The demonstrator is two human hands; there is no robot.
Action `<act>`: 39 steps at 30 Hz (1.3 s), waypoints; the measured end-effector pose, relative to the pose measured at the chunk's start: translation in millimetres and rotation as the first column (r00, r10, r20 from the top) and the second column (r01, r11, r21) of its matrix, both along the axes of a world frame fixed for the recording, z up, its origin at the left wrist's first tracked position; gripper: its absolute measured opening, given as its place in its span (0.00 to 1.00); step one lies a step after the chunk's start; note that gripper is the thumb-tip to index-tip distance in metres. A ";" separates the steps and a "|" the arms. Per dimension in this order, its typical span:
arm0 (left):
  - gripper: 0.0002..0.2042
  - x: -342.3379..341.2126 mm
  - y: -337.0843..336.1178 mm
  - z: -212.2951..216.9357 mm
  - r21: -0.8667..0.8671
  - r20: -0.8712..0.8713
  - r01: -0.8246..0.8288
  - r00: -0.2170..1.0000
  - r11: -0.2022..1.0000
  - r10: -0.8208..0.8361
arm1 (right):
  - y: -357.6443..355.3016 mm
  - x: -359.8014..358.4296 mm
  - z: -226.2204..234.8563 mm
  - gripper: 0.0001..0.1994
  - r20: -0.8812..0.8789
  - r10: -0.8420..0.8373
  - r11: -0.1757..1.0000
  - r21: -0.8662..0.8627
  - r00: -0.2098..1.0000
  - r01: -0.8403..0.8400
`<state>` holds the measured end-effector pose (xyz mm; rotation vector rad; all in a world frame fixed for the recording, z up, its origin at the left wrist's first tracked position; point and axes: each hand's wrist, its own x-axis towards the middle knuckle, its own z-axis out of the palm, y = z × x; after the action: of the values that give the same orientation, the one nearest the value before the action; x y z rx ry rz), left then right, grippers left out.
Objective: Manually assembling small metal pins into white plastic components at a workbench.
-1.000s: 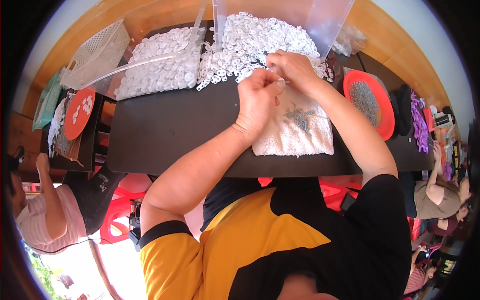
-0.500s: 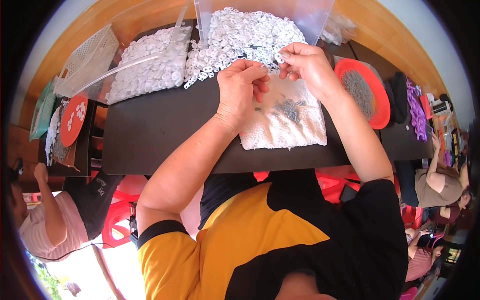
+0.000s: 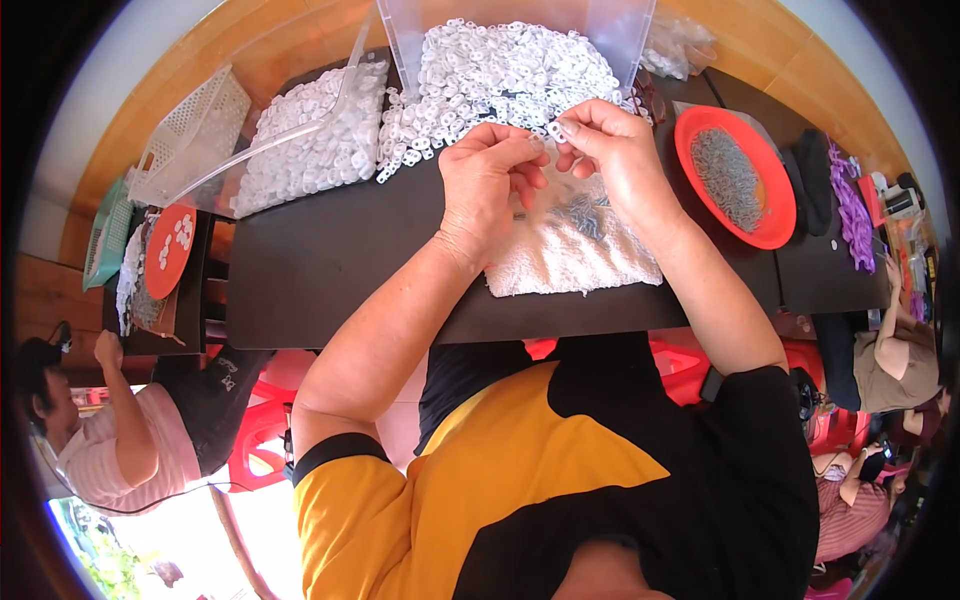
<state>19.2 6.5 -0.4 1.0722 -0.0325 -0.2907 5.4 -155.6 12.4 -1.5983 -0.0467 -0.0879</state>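
Observation:
My right hand (image 3: 618, 150) pinches a small white plastic piece with holes (image 3: 556, 130) between thumb and fingertips. Close beside it, my left hand (image 3: 480, 180) has thumb and forefinger pressed together; whatever is in that pinch is too small to make out. Both hands are raised over a white cloth (image 3: 575, 268) that bears a small heap of thin grey metal pins (image 3: 583, 218). Behind the hands spreads a big pile of similar white plastic pieces (image 3: 510, 65), spilling from a clear plastic bin (image 3: 640, 30) onto the dark table (image 3: 340, 265).
To the right sits a red oval dish (image 3: 782, 222) of grey pins (image 3: 727, 180). A clear tub at left holds more white pieces (image 3: 310, 140). Beyond it are a white basket (image 3: 205, 130) and a red plate (image 3: 172, 265). People sit on either side.
My hands have come closer together, bringing the white piece nearer to my left fingertips. The whole view has shifted slightly to the right.

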 end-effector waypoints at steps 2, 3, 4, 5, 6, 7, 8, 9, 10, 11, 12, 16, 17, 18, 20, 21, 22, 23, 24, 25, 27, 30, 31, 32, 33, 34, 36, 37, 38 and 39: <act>0.05 -0.1 0.1 -0.9 -0.012 0.000 0.001 1.000 1.000 -0.001 | 1.3 -0.1 -0.9 0.06 -0.001 -0.002 1.000 0.022 1.000 0.002; 0.05 -0.5 0.0 -0.8 -0.009 -0.001 0.001 1.000 1.000 -0.001 | 2.5 -1.2 0.7 0.06 0.002 -0.008 1.000 0.014 1.000 0.008; 0.05 -1.2 -0.2 -0.2 -0.013 0.007 0.000 1.000 1.000 0.000 | 3.8 -1.7 1.0 0.06 0.005 -0.015 1.000 0.005 1.000 0.015; 0.05 -1.7 -0.6 0.2 -0.018 0.015 0.000 1.000 1.000 0.000 | 4.6 -1.9 -0.1 0.06 0.004 -0.017 1.000 0.007 1.000 0.017; 0.05 -1.7 -0.8 -0.5 -0.016 0.013 0.002 1.000 1.000 -0.002 | 5.6 -1.9 -1.6 0.06 -0.003 -0.017 1.000 0.008 1.000 0.017; 0.05 -1.7 -0.9 -1.5 -0.026 0.013 0.006 1.000 1.000 -0.005 | 6.6 -2.0 -3.0 0.06 -0.010 -0.017 1.000 0.009 1.000 0.017; 0.05 -1.5 -1.2 -2.0 -0.037 0.014 0.009 1.000 0.999 -0.008 | 7.8 -2.1 -3.9 0.06 -0.011 -0.019 1.000 0.010 1.000 0.019; 0.05 -1.7 -1.4 -1.8 -0.035 0.013 0.010 1.000 0.999 -0.010 | 9.0 -2.5 -4.7 0.07 0.000 -0.009 1.000 0.019 1.000 0.009; 0.05 -2.2 -1.6 -1.1 -0.037 0.014 0.014 1.000 0.999 -0.013 | 9.3 -2.7 -5.3 0.07 0.011 0.001 1.000 0.028 1.000 -0.001; 0.06 -2.7 -1.8 -0.7 -0.039 0.014 0.018 1.000 0.999 -0.017 | 8.8 -2.6 -5.3 0.07 0.010 -0.002 1.000 0.030 1.000 0.001; 0.06 -2.9 -2.3 -0.9 -0.036 0.014 0.020 1.000 0.999 -0.020 | 8.0 -2.1 -4.9 0.07 -0.001 -0.007 1.000 0.025 1.000 0.007; 0.09 -4.7 -5.3 -0.3 -0.015 0.077 0.031 0.997 0.999 -0.030 | 1.8 -4.5 5.7 0.08 -0.034 0.023 1.000 -0.011 0.999 -0.024; 0.11 -5.9 -6.6 0.4 0.003 0.117 0.035 0.993 0.999 -0.035 | -1.5 -4.6 5.7 0.08 -0.035 0.019 1.000 -0.008 0.999 -0.019; 0.11 -6.2 -7.5 0.9 0.006 0.116 0.039 0.992 0.999 -0.040 | -5.6 -3.2 5.5 0.08 -0.044 0.059 0.998 0.013 0.997 -0.058; 0.14 -6.4 -7.2 1.3 0.045 0.205 0.066 0.976 0.997 -0.073 | -11.9 -2.5 5.8 0.08 -0.053 0.097 0.995 0.039 0.994 -0.095; 0.14 -6.6 -6.6 0.9 0.049 0.203 0.067 0.976 0.997 -0.076 | -14.2 -2.9 7.0 0.08 -0.064 0.124 0.992 0.028 0.990 -0.123; 0.14 -7.0 -5.8 0.4 0.081 0.246 0.065 0.966 0.995 -0.083 | -16.1 -3.3 8.0 0.08 -0.075 0.152 0.988 0.017 0.986 -0.151; 0.15 -7.3 -6.0 0.1 0.112 0.289 0.063 0.953 0.992 -0.093 | -17.9 -3.7 9.1 0.08 -0.076 0.149 0.989 0.021 0.986 -0.148; 0.15 -8.0 -6.8 0.0 0.116 0.288 0.066 0.953 0.991 -0.097 | -19.7 -4.3 10.0 0.08 -0.099 0.177 0.984 0.026 0.979 -0.175; 0.14 -8.9 -7.6 -0.2 0.156 0.334 0.051 0.937 0.986 -0.101 | -21.1 -4.9 10.2 0.09 -0.122 0.205 0.979 0.032 0.971 -0.203; 0.14 -9.9 -7.9 -0.7 0.201 0.379 0.034 0.919 0.979 -0.110 | -22.4 -5.5 9.4 0.10 -0.131 0.229 0.973 0.054 0.965 -0.224; 0.14 -10.0 -5.4 -2.1 0.222 0.398 0.025 0.910 0.975 -0.114 | -22.5 -6.4 12.3 0.11 -0.164 0.273 0.962 0.077 0.948 -0.263; 0.14 -10.3 -4.8 -1.7 0.221 0.400 0.017 0.910 0.975 -0.107 | -22.3 -6.6 14.1 0.11 -0.188 0.293 0.956 0.081 0.937 -0.282; 0.13 -10.7 -5.1 -1.3 0.221 0.403 0.010 0.909 0.975 -0.101 | -23.0 -6.9 15.1 0.11 -0.187 0.291 0.956 0.083 0.938 -0.280; 0.13 -10.7 -5.5 -1.2 0.223 0.403 0.013 0.909 0.975 -0.104 | -23.6 -7.1 15.9 0.11 -0.177 0.300 0.954 0.070 0.937 -0.292; 0.13 -10.7 -5.7 -1.4 0.217 0.416 0.014 0.903 0.976 -0.105 | -24.3 -7.4 16.7 0.11 -0.167 0.309 0.951 0.057 0.936 -0.304; 0.13 -11.2 -4.9 -0.6 0.212 0.428 0.016 0.897 0.977 -0.107 | -25.6 -8.2 17.7 0.11 -0.141 0.329 0.944 0.055 0.934 -0.325; 0.14 -11.7 -3.8 1.4 0.229 0.435 0.016 0.893 0.973 -0.117 | -26.1 -8.5 18.2 0.10 -0.115 0.350 0.937 0.049 0.929 -0.347; 0.14 -12.3 -3.1 2.7 0.245 0.440 0.017 0.889 0.969 -0.127 | -26.7 -8.8 18.8 0.10 -0.116 0.350 0.937 0.050 0.930 -0.346; 0.14 -12.2 -2.9 3.2 0.246 0.439 0.018 0.889 0.969 -0.128 | -27.3 -8.7 19.3 0.11 -0.118 0.350 0.937 0.042 0.929 -0.347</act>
<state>6.9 3.6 2.8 1.3608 -0.4697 -0.1068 -3.3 -182.9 31.7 -1.5489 -0.2318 0.2871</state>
